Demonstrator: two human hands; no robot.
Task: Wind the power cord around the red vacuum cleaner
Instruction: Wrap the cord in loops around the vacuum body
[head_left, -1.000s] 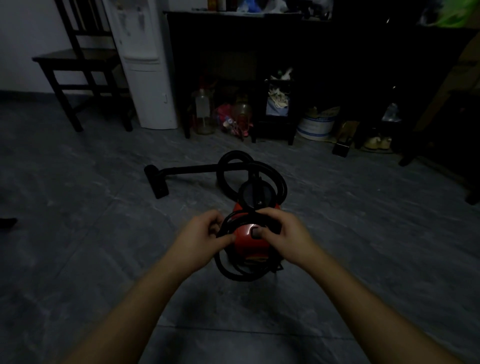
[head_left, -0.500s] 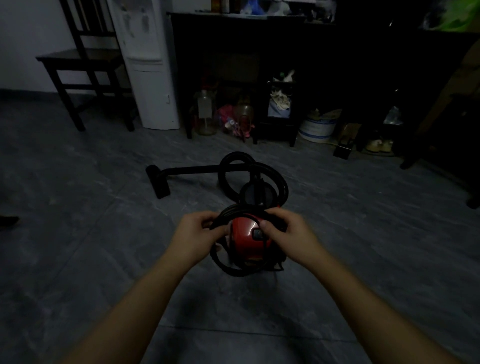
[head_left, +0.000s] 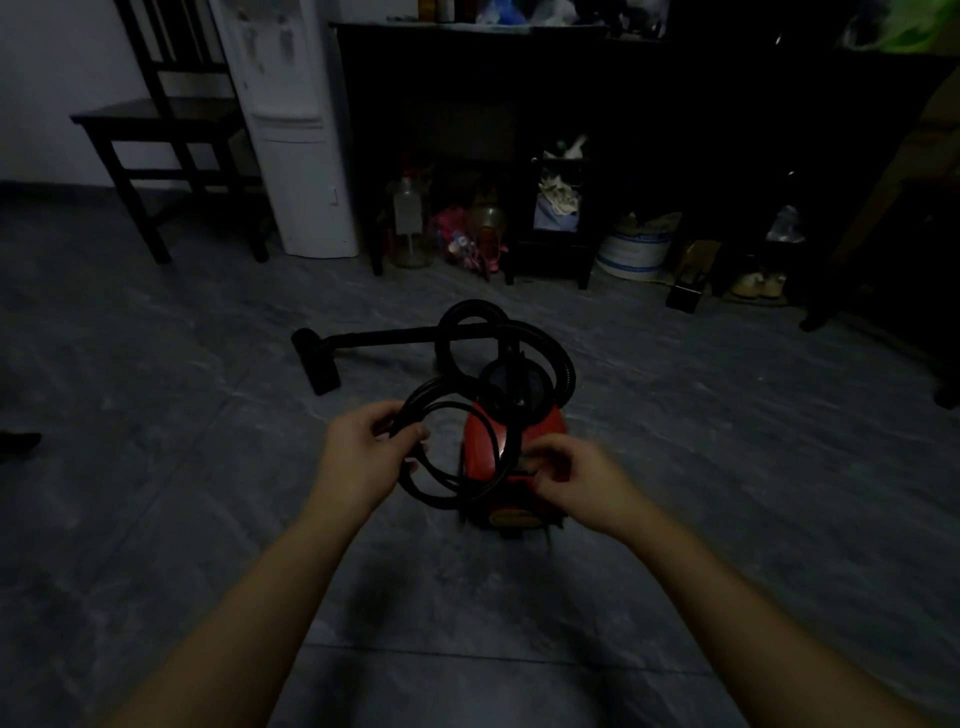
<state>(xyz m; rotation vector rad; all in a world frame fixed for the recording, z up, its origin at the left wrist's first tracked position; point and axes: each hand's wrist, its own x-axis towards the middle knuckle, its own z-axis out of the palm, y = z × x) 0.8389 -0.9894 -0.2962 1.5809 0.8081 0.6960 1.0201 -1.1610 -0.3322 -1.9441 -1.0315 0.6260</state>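
Half a second ago the power cord sat in loops snug around the red vacuum cleaner, with both hands pressed against its body. Now the loops are lifted off to the left: the left hand is closed around the bundle of about 2 or 3 coils, holding it in the air beside and partly in front of the vacuum, its far side crossing the red casing. The right hand has come off the coil and hovers near the vacuum's right front with fingers curled; whether it pinches a thin end of cord I cannot tell. Judging by this, the winding looks loosened, not finished, and the coils must go back over the body.

The vacuum stands on a grey, marbled tile floor, its black hose curling behind it and the nozzle lying off to the left. The room is dim: a dark chair, a white water dispenser and a black table with clutter beneath line the far wall.
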